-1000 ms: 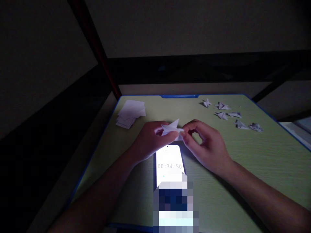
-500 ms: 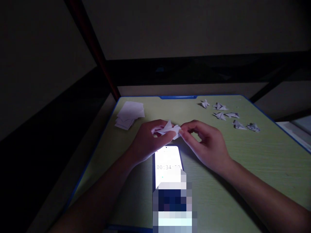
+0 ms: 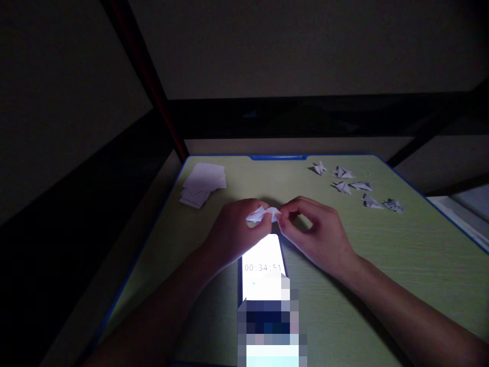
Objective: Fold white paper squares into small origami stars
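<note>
Both hands meet over the middle of the table around a small folded paper figure [image 3: 263, 214], white with pointed ends. My left hand [image 3: 239, 224] pinches its body between thumb and fingers, hiding part of it. At the figure's right end, my right hand [image 3: 317, 227] closes thumb and forefinger on the paper. Just below the hands lies a lit phone [image 3: 263, 255] with a running timer on its screen; its lower part is blurred out.
A loose stack of white paper sheets [image 3: 204, 178] lies at the back left of the green table [image 3: 382, 280]. Several finished-looking folded paper figures [image 3: 342, 173] are scattered at the back right. The table has a blue edge [image 3: 278, 157]. Beyond the right edge sits a pale object [image 3: 458, 216].
The paper figure has turned in my hands; its upright point no longer shows. Both hands sit slightly lower in view, still pinching the paper. The whole scene has shifted a little.
</note>
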Motion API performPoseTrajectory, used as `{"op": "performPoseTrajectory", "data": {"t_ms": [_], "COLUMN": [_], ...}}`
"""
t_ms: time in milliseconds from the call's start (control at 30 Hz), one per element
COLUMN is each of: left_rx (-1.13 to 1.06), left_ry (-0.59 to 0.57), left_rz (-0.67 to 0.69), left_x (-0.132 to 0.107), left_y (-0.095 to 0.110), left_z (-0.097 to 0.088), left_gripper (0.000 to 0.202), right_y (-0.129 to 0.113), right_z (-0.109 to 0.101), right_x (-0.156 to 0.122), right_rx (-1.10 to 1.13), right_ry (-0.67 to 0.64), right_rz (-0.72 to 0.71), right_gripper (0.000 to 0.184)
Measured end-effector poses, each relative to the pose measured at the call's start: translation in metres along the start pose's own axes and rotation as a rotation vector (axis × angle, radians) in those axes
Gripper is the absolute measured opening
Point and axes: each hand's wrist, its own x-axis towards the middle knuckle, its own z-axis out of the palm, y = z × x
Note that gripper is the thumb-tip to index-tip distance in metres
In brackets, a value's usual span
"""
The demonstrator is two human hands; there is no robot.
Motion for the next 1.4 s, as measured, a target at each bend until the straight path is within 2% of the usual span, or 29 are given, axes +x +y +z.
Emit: {"op": "performPoseTrajectory", "data": {"t_ms": [567,767,1133,1400], "left_rx": [0.066,0.118,0.260,0.255], "left_ry": [-0.055,-0.085,-0.093,-0.121], "left_rz": [0.028,0.079,0.158,0.158], "left_x": [-0.0010,-0.0026,-0.0044,-0.0039], "left_y": [0.0037,0.0040,0.0073,0.0062], "left_z": [-0.0011,-0.0001,0.0002,-0.0003], "left_gripper": [0.010,0.013,0.018,0.019], "right_y": [-0.0004,-0.0019,0.0006,-0.0001], "right_z": [0.0031,0.0020,0.0002,-0.0018], "right_x": [-0.0010,-0.0021,-0.0025,-0.0036], "right_rx": [-0.056,-0.069,-0.264,-0.319], "right_ry": [0.007,0.024,-0.020,-0.025], "right_rz": [0.009,-0.006,-0.194,-0.184], "right_gripper": [0.010,0.014,0.019,0.016]}}
